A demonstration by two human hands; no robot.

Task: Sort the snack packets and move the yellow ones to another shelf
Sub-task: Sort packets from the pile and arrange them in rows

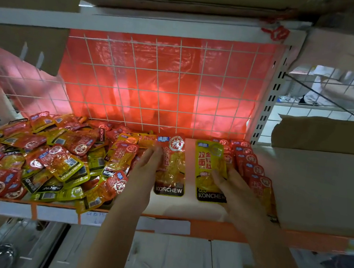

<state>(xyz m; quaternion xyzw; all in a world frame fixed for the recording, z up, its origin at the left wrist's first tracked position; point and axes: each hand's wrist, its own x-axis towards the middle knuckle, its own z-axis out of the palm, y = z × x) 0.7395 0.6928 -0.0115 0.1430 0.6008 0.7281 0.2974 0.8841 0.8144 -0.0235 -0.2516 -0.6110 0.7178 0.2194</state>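
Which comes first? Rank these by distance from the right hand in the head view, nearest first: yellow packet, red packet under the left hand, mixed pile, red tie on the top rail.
1. yellow packet: under the right hand, its fingers resting on it.
2. red packet: just left, beneath the left hand.
3. mixed pile: far left of the shelf.
4. red tie: up on the top rail.

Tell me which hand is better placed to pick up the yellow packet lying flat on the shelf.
The right hand. Its fingers already rest on the yellow packet, while the left hand lies on the red packet beside it, further from the yellow one.
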